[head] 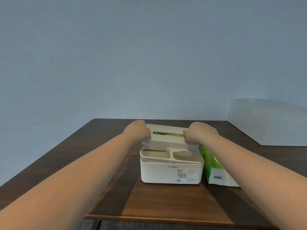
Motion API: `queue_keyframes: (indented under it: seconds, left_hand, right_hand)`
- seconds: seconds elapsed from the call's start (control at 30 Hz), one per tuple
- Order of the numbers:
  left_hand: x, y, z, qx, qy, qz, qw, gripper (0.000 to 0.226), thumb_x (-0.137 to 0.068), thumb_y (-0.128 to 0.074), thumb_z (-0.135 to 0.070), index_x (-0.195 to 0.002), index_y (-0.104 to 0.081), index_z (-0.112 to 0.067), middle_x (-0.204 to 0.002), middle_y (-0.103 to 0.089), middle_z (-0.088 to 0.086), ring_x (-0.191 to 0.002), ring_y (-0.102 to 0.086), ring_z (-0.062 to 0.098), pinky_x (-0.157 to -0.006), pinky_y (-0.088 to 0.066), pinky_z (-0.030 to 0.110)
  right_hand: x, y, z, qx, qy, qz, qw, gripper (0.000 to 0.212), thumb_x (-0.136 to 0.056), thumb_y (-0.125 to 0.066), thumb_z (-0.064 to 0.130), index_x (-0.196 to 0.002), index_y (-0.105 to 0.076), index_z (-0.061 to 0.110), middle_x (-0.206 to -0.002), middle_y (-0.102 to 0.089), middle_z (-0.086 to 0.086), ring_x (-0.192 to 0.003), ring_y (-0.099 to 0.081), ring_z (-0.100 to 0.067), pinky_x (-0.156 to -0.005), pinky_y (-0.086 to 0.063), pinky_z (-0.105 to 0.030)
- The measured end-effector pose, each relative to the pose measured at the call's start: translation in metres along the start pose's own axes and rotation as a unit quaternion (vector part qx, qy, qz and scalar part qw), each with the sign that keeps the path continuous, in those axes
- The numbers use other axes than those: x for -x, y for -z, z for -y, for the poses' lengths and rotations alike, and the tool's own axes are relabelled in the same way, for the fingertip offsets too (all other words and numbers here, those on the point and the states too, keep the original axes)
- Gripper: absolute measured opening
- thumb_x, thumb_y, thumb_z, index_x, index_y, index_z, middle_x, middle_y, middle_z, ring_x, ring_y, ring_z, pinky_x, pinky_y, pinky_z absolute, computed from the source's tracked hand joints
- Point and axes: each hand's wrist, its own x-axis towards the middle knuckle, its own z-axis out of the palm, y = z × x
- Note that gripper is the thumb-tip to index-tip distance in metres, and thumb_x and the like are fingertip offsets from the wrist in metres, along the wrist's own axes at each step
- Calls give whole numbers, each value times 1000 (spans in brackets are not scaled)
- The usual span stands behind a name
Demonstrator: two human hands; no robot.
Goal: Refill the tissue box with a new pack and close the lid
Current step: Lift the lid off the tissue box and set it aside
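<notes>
From the head camera, a white tissue box [172,171] stands on a dark wooden table [166,200], just right of the frame's centre. Its lid [167,143] sits tilted over the opening — the far edge raised, the near edge with its two shallow tray recesses resting low on the box rim. Through the lid's slot a strip of green packaging shows, so a green pack lies inside under the lid.

The left hand [138,131] is curled over the lid's far left corner, fingers folded down onto its edge and gripping it. The right hand [200,133] is closed in the same way on the lid's far right corner. Both forearms stretch in from the lower corners of the frame, and the right forearm hides part of what lies beside the box.

Just right of the box, touching or nearly touching its side, lies a second tissue pack [214,168] — green with a white end facing the camera, partly covered by the right arm. A label with a barcode is stuck on the box's front face. Behind the table rises a plain grey-blue wall [149,55], and a pale blurred block [269,122] sits at the right edge of the frame.
</notes>
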Motion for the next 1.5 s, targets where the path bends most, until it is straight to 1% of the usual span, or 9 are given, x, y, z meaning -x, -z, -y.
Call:
queue_keyframes:
  seconds: [0.23, 0.37, 0.57, 0.7, 1.0, 1.17, 1.23, 1.33, 1.5]
  left_hand:
    - [-3, 5, 4, 85, -5, -41, 995, 20, -90, -42, -13, -91, -61, -5, -82, -65, 5, -74, -56, 23, -52, -40, 25]
    - [-2, 15, 11, 148, 6, -86, 985, 20, -89, -40, -13, -87, -59, -7, -76, -65, 3, -63, -53, 19, -53, -38, 26]
    - [-5, 41, 46, 193, 24, -142, 971, 29, -90, -42, -19, -105, -65, -9, -85, -67, 5, -82, -56, 24, -70, -43, 29]
    - [-2, 54, 82, 191, 58, -167, 966, 26, -92, -44, -20, -106, -64, -11, -93, -62, 5, -86, -53, 24, -74, -41, 30]
    - [2, 53, 177, 132, 152, -119, 972, 16, -76, -44, 3, -70, -54, -8, -75, -52, 11, -66, -42, 26, -58, -33, 29]
    - [0, 41, 210, 110, 195, -90, 970, 24, -78, -54, 0, -100, -62, -7, -92, -59, 10, -80, -52, 26, -60, -39, 28]
    - [-2, 36, 218, 96, 193, -81, 973, 27, -79, -55, -2, -104, -63, -5, -94, -60, 9, -84, -52, 27, -57, -37, 28]
    - [-3, 30, 224, 82, 186, -65, 977, 10, -80, -50, -1, -83, -58, -6, -81, -54, 6, -70, -47, 22, -50, -29, 27]
    - [-11, 16, 230, 63, 176, -50, 981, 31, -80, -42, 2, -56, -31, -14, -59, -32, 2, -52, -27, 16, -47, -19, 25]
  right_hand:
    - [2, 8, -2, -73, 6, 8, 997, 22, -87, -51, 20, -67, -51, 10, -69, -52, -4, -59, -49, -20, -53, -37, -24]
    - [4, 16, 3, -170, 20, -18, 985, 21, -86, -54, 13, -66, -48, 9, -68, -49, -6, -57, -46, -20, -48, -32, -23]
    - [8, 29, 40, -218, 62, -20, 974, 15, -81, -59, 6, -68, -52, 5, -67, -46, -6, -66, -50, -25, -55, -38, -26]
    - [13, 27, 80, -203, 98, -5, 974, 25, -81, -57, 5, -61, -43, 8, -63, -44, -5, -53, -40, -19, -46, -30, -25]
    - [22, -4, 176, -144, 192, 26, 971, 30, -89, -48, 7, -60, -43, 9, -62, -44, -5, -53, -42, -18, -47, -32, -25]
    - [19, -37, 212, -107, 202, 69, 971, 26, -89, -50, 9, -63, -48, 6, -72, -52, -7, -57, -47, -20, -50, -39, -27]
    - [14, -51, 218, -148, 203, 99, 963, 13, -88, -53, 8, -77, -52, 3, -86, -55, -11, -70, -53, -27, -67, -54, -34]
    - [10, -65, 222, -150, 194, 134, 960, 4, -88, -52, 4, -91, -49, 6, -87, -55, -12, -68, -54, -27, -62, -51, -32]
    - [0, -79, 229, 20, 168, 194, 966, 11, -95, -38, 8, -89, -46, 3, -70, -52, -10, -52, -49, -20, -50, -41, -28]
